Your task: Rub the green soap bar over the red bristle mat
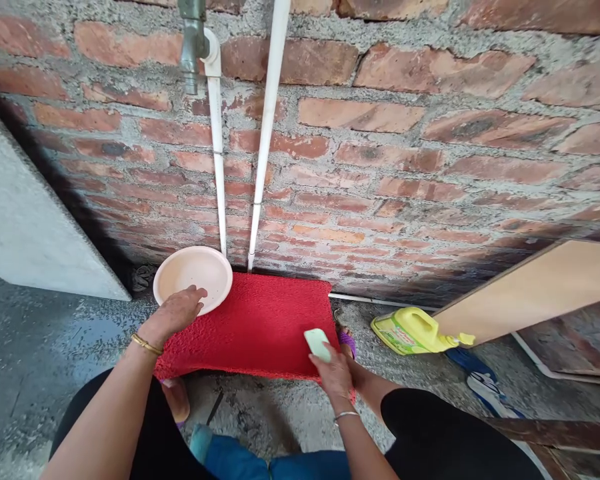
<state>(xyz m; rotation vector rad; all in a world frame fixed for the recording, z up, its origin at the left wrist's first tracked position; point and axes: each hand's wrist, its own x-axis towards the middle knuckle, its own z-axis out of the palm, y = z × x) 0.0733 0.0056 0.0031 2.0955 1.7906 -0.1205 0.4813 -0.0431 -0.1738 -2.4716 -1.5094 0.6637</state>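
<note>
A pale green bar of soap point(317, 343) is gripped in my right hand point(334, 373), low over the right part of a red mat point(265, 320). The mat's nubby surface lies in front of me, between my feet. My left hand point(177, 312) reaches to the near side of a pale pink basin point(215, 277), its fingers stretched out over the inside. Nothing shows in those fingers, and whether they touch the basin I cannot tell. A few dark specks dot the basin's inside. The basin overlaps the mat's far left corner.
A brick wall point(400, 160) rises behind the mat, with white pipes point(265, 133) and a metal tap point(193, 47). To the right, a yellow jug point(410, 330) lies tilted beside a leaning board point(540, 287) and a shoe point(490, 393). A grey slab point(40, 207) leans at left.
</note>
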